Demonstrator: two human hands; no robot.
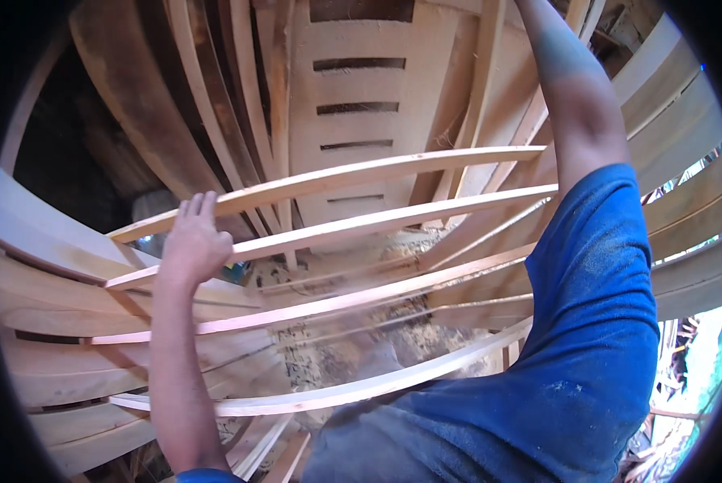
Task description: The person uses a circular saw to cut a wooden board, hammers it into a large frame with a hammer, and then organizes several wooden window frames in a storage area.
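Note:
My left hand (198, 240) is closed over the left part of the farthest long wooden strip (377, 169). Its fingers lie across the strip's far edge, and the thumb is on the near side. Just under the wrist runs a second pale strip (393, 213). My left forearm crosses above a third strip (377, 295) and a curved near strip (361, 390). My right arm (582, 105) stretches up past the top edge of the head view, so the right hand is out of sight.
Planked wooden walls (63, 306) rise at left and right. Ahead stands a pale slotted panel (357, 88) between upright boards (252, 88). Beneath the strips, the floor (361, 346) is strewn with shavings. Loose wood pieces (268, 451) lie near my body.

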